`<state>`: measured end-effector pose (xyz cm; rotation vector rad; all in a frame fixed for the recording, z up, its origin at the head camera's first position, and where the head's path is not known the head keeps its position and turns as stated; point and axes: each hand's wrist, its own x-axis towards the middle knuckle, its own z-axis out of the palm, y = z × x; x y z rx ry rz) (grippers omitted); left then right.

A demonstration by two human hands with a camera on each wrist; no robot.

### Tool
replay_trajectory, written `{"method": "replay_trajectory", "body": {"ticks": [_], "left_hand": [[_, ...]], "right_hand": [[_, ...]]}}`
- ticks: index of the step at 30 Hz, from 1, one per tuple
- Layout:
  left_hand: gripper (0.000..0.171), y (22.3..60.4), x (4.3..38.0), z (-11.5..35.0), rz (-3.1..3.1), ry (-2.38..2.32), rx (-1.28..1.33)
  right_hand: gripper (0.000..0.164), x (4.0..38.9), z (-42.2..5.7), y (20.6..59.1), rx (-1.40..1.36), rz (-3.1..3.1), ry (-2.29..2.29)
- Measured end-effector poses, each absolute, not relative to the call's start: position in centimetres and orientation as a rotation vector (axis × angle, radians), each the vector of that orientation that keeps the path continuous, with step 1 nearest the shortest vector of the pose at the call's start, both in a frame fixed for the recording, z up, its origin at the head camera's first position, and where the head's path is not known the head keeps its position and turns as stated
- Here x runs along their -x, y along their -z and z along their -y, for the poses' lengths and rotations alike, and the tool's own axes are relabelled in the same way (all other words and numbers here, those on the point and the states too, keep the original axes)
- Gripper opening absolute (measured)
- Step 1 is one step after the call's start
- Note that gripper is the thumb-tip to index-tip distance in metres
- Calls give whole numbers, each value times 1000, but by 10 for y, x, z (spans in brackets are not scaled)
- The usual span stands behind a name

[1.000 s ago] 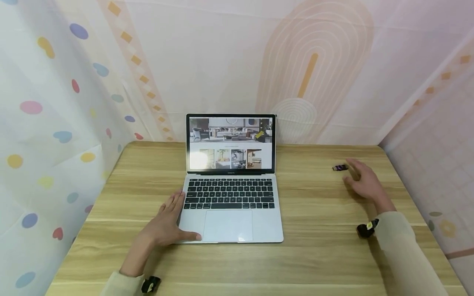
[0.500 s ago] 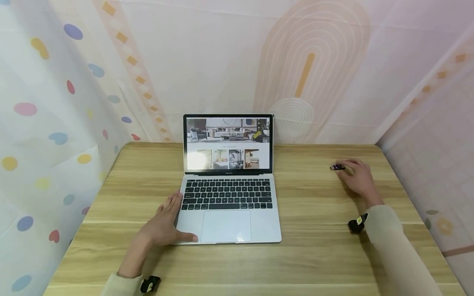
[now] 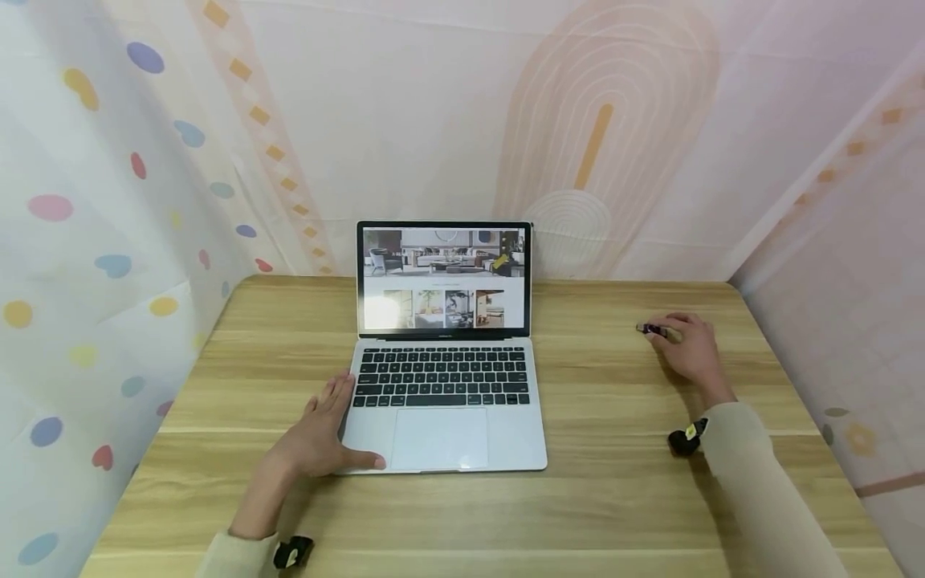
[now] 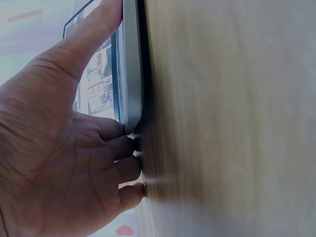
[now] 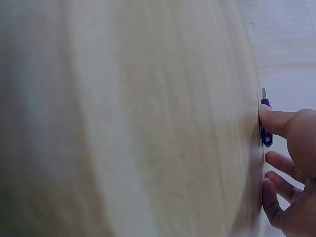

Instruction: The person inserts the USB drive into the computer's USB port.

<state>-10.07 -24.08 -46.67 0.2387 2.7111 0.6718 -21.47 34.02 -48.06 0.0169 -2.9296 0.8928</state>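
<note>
A silver laptop (image 3: 441, 438) stands with its lid raised and its screen lit. My left hand (image 3: 318, 437) rests at its front left corner, fingers along the side edge and thumb on the palm rest. In the left wrist view the fingertips (image 4: 129, 168) meet the table beside the laptop's edge. Over to the right, my right hand (image 3: 690, 349) pinches a small purple USB flash drive (image 3: 653, 330) between thumb and fingers. In the right wrist view the metal plug of the flash drive (image 5: 267, 133) sticks out past the thumb, right at the table surface, while the other fingers are spread lower down.
Everything lies on a wood-grain table (image 3: 600, 514). Behind it and at both sides hang patterned cloths (image 3: 433, 120). Each wrist carries a small black camera, one at the left sleeve and one at the right sleeve (image 3: 751, 457).
My right hand has come down onto the flash drive, closed its thumb and fingers on it and shifted slightly left. The left hand has kept its place at the laptop.
</note>
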Motion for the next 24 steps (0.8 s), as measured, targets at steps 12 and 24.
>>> {"method": "replay_trajectory", "body": {"ticks": [12,24], "left_hand": [[150,468,101,244,-2722,-657,-235],[149,468,101,242,-2713,-671,-228]], "right_hand": [[33,214,-335,482,-102,2861,-904],[32,213,-326,479,-59,2901,-897]]}}
